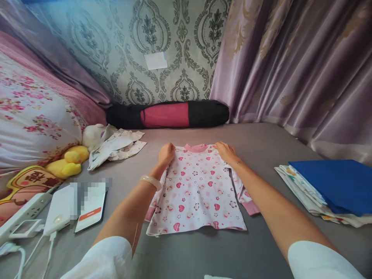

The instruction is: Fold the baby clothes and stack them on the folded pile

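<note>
A small long-sleeved shirt [197, 190], white with pink hearts and flowers, lies spread on the grey bed sheet with its pink collar facing away from me. My left hand [167, 153] is closed on its left shoulder. At the opposite shoulder, my right hand [226, 152] grips the fabric with its fingers bent. Both sleeves run down beside the body of the shirt, partly hidden under my forearms; their pink cuffs show. The hem nearest me is slightly wavy.
Folded clothes with a blue piece [334, 186] on top are stacked at right. On the left are a crumpled pale garment [116, 147], yellow plush toy [69, 161], phone [92, 205], white power bank [62, 207] and power strip [27, 213]. A black-and-red roll [165, 115] lies along the wall.
</note>
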